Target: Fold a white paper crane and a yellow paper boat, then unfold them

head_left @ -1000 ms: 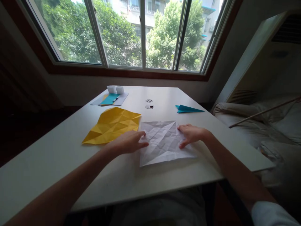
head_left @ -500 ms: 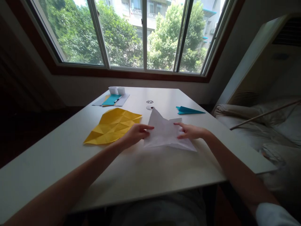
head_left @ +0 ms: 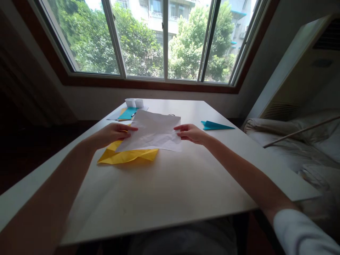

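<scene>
A creased sheet of white paper [head_left: 155,129] is held up between my two hands. My left hand [head_left: 114,134] pinches its left edge, and my right hand [head_left: 190,133] pinches the right edge. Under and behind the white sheet lies a folded-marked sheet of yellow paper [head_left: 127,157], partly covered by it. To the right of my right hand, a blue folded paper plane [head_left: 216,125] rests on the white table [head_left: 170,191].
At the table's far left, two small white boxes [head_left: 134,103] stand behind a blue sheet [head_left: 128,113] and other papers. A pen [head_left: 133,114] lies there, partly hidden by the white sheet. A covered bed or couch [head_left: 281,152] with a stick [head_left: 300,131] is on the right.
Both hands have carried the white paper left and away from me, over the yellow sheet. The paper now looks flatter and more spread out.
</scene>
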{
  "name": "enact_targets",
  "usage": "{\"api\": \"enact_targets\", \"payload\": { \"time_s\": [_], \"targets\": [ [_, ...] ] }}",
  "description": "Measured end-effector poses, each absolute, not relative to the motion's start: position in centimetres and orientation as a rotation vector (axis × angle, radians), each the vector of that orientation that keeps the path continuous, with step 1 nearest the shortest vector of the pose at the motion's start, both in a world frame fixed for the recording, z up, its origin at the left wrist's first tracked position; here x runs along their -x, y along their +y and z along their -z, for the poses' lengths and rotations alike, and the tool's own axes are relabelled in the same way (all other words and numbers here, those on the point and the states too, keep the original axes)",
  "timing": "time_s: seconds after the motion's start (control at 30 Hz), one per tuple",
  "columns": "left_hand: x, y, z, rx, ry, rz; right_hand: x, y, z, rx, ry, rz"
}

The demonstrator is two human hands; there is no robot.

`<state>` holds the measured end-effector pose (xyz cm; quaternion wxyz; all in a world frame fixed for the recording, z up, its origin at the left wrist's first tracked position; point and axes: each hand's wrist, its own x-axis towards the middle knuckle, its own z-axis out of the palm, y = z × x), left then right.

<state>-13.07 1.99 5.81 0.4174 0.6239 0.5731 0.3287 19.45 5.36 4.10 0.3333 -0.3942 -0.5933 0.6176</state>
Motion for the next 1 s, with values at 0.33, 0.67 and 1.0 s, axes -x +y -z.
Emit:
{"api": "enact_targets", "payload": {
  "time_s": [0.33, 0.67, 1.0],
  "targets": [
    [19.2, 2.9, -4.0, -1.851, 1.953, -0.383, -9.0, 6.6, -1.6, 1.234, -2.1, -1.118],
    [14.2, 3.8, -1.8, -2.44, 1.956, 0.073, -6.8, 6.5, -0.4, 1.45, -2.428, -0.568],
    [12.3, 3.4, -0.4, -2.166, 1.738, 0.344, -8.7, 6.1, -2.0, 1.457, -2.916, -0.627]
  ]
}}
